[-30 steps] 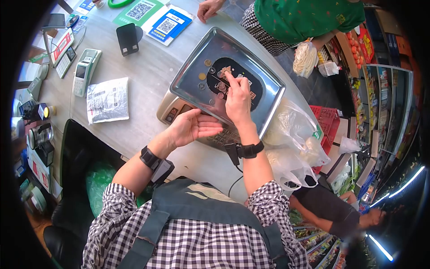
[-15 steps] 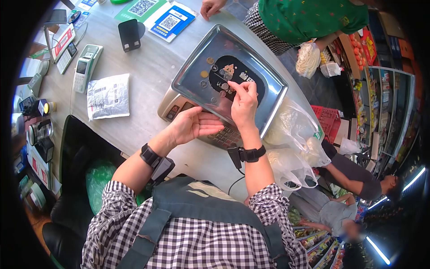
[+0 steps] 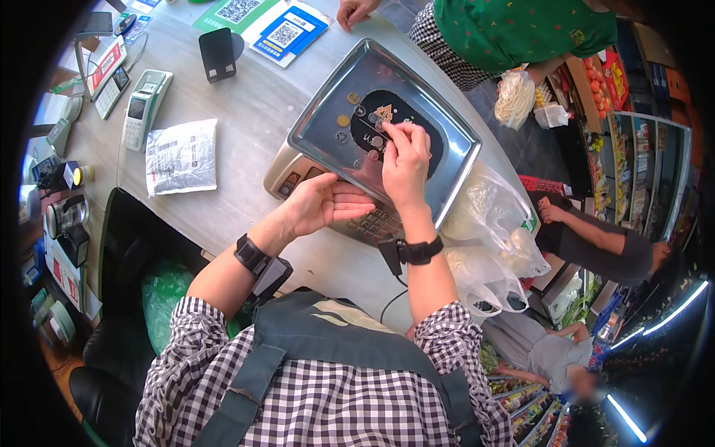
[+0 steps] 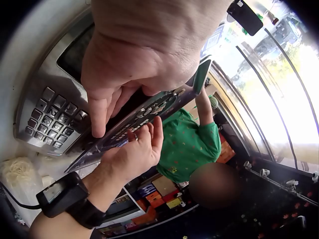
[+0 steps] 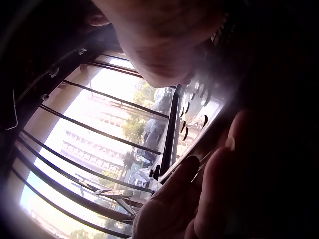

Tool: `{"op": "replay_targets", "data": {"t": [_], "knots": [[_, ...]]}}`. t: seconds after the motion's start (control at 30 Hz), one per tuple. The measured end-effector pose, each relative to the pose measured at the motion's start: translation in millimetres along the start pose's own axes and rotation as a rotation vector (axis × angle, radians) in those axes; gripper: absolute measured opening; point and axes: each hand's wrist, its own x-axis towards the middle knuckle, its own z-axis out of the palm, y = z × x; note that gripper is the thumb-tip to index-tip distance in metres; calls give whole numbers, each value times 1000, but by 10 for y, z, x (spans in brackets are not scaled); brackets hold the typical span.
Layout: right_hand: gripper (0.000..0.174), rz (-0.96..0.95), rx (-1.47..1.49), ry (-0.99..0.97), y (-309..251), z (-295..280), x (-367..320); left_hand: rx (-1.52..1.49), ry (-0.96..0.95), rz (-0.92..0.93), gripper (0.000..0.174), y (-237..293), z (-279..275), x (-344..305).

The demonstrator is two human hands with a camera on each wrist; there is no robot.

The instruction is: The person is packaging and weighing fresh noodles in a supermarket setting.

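A shiny metal scale tray (image 3: pixel 328 104) lies tilted across the head view, with several coins (image 3: pixel 342 120) scattered over it and over its black oval patch. My right hand (image 3: pixel 406 167) reaches over the tray, bent fingers pointing down, fingertips right at coins on the black patch. Beside the tray's near edge, my left hand (image 3: pixel 313 205) is cupped palm up, fingers extended, and its palm shows nothing on it. In the left wrist view, the right hand (image 4: pixel 132 159) hovers by the tray, past the scale's keypad (image 4: pixel 52 119).
Clear plastic bags (image 3: pixel 484 216) of pale goods sit right of the tray. To the left lie a white parcel (image 3: pixel 181 156), a card terminal (image 3: pixel 145 112) and a black stand (image 3: pixel 218 56). Across the counter stands a person in green (image 3: pixel 521 33), one hand (image 3: pixel 356 11) on its edge.
My right hand first drew back toward the tray's near side, then reached forward again to the coins. Fewer coins show by its fingers than at first. My left hand has stayed nearly still.
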Motion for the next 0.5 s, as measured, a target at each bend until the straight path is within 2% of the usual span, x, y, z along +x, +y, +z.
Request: {"op": "replay_targets", "data": {"t": [0.07,0.2,0.3,0.4,0.5], "knots": [[30,60,28,-48,24,61,96,5,0,8,53,-4,13,11],[27,-17,-57,-67,41,152,171,-3,6,5,52,-8,19,46],[26,-10,3,-91,92,125,67,-28,2,2,51,19,32,66],[25,-16,165,-214,32,-13,-99,-34,-7,2,52,31,17,57],[20,101,146,-9,-40,-176,-145,-26,-10,-8,54,37,15,73]]}}
